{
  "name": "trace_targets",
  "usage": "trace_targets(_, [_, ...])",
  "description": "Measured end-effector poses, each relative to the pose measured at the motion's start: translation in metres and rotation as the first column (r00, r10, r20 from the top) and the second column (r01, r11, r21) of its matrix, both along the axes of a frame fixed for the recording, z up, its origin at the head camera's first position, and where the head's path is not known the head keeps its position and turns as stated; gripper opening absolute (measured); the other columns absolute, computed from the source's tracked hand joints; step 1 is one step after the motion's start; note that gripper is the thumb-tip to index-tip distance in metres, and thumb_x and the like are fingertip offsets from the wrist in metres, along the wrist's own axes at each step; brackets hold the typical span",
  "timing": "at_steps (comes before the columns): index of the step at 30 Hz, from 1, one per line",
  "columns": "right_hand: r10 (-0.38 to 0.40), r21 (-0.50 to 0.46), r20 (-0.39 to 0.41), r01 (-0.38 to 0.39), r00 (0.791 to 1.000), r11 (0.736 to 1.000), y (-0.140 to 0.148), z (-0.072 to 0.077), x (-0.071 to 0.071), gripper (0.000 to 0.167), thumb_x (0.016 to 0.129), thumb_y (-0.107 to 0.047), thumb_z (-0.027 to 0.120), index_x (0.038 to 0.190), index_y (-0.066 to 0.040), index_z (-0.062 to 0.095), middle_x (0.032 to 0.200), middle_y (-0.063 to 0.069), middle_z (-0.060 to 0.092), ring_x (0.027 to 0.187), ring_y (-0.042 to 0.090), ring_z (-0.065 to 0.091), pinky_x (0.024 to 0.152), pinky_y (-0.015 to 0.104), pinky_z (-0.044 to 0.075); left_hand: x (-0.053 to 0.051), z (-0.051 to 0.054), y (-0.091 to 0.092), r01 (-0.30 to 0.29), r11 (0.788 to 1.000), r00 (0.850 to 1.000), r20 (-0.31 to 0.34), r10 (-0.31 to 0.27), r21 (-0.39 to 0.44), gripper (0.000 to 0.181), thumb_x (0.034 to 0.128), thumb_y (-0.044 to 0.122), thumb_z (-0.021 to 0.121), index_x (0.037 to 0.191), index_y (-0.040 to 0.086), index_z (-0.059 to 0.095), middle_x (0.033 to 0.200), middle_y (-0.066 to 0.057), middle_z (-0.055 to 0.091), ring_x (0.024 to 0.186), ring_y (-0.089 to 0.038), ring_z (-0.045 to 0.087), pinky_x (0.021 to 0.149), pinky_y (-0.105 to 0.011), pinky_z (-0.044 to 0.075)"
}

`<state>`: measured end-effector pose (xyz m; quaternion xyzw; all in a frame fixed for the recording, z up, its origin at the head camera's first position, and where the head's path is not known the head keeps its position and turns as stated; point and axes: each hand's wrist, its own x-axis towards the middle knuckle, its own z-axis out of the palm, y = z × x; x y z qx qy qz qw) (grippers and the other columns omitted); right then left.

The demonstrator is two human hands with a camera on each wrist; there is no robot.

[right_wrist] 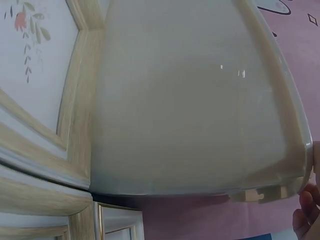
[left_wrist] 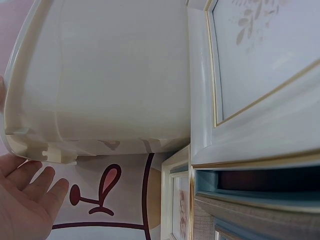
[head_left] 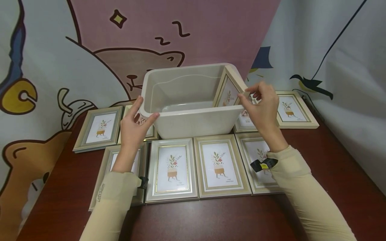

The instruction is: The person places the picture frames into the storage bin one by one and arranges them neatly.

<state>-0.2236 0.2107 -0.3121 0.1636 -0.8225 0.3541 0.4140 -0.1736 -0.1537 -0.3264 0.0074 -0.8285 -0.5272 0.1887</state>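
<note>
A white plastic bin (head_left: 193,122) stands on the table among picture frames. One light wood picture frame (head_left: 221,87) leans upright inside it, along the right wall. My right hand (head_left: 263,105) pinches that frame's near edge at the bin's right rim; in the right wrist view its curled fingers (right_wrist: 306,212) show just beside the rim. At the bin's front left corner, my left hand (head_left: 134,125) touches the rim with its thumb and index finger spread. The left wrist view shows its other fingers (left_wrist: 37,187) nearly straight below the rim.
Before the bin lie a silver-white frame (head_left: 153,170), a beige frame (head_left: 199,170) and others, edge to edge. More frames lie left (head_left: 81,142) and right (head_left: 301,125) of it. A cartoon-printed cloth (head_left: 211,30) hangs behind the dark red table (head_left: 193,221).
</note>
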Motion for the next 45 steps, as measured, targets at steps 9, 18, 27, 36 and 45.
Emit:
trace_targets(9, [0.008,-0.002,0.005,-0.008,1.000,1.000,0.000,0.001,0.002,0.026,0.085,-0.014,0.079,0.089,0.006,0.063,0.079,0.023,0.061,0.076,0.034,0.051,0.073,0.021,0.030,0.000,0.000,0.000,-0.002,1.000,1.000,0.000,0.002,-0.004,0.073,0.0863,0.029,0.079,0.150,0.018,0.045,0.159,0.008,0.039,0.147,-0.012,0.035,0.121,-0.037,0.037])
trace_targets(18, [0.026,0.012,0.006,-0.026,1.000,1.000,0.003,0.000,0.005,0.027,0.085,-0.017,0.080,0.087,0.005,0.065,0.086,0.024,0.059,0.083,0.037,0.053,0.076,0.020,0.034,0.000,0.001,0.001,-0.001,1.000,1.000,0.006,0.001,-0.004,0.073,0.0865,0.029,0.079,0.151,0.018,0.045,0.159,0.008,0.039,0.148,-0.012,0.035,0.121,-0.037,0.037])
trace_targets(27, [0.033,-0.004,0.025,-0.033,0.999,0.999,0.011,0.001,0.010,0.021,0.084,-0.012,0.080,0.090,0.004,0.068,0.087,0.022,0.061,0.079,0.023,0.052,0.068,0.015,0.033,0.001,0.000,0.002,-0.001,1.000,1.000,0.009,0.001,-0.013,0.073,0.0866,0.031,0.079,0.151,0.021,0.045,0.159,0.011,0.038,0.148,-0.012,0.034,0.121,-0.034,0.037])
trace_targets(36, [-0.006,-0.007,0.048,0.007,0.999,1.000,0.028,0.001,0.018,0.017,0.084,-0.009,0.079,0.091,0.002,0.070,0.088,0.017,0.066,0.080,0.009,0.052,0.073,0.007,0.037,0.000,0.000,0.000,-0.002,1.000,1.000,0.013,0.002,-0.012,0.073,0.0869,0.030,0.078,0.151,0.021,0.044,0.159,0.012,0.038,0.148,-0.010,0.035,0.120,-0.033,0.038])
trace_targets(45, [-0.057,0.025,0.110,0.054,0.992,0.998,0.051,-0.008,0.023,0.015,0.086,-0.006,0.076,0.094,0.004,0.069,0.091,0.018,0.069,0.087,-0.007,0.046,0.076,0.008,0.037,0.001,0.000,-0.001,0.001,1.000,1.000,0.020,-0.001,-0.008,0.073,0.0871,0.031,0.078,0.151,0.022,0.044,0.159,0.014,0.038,0.148,-0.009,0.034,0.120,-0.032,0.037])
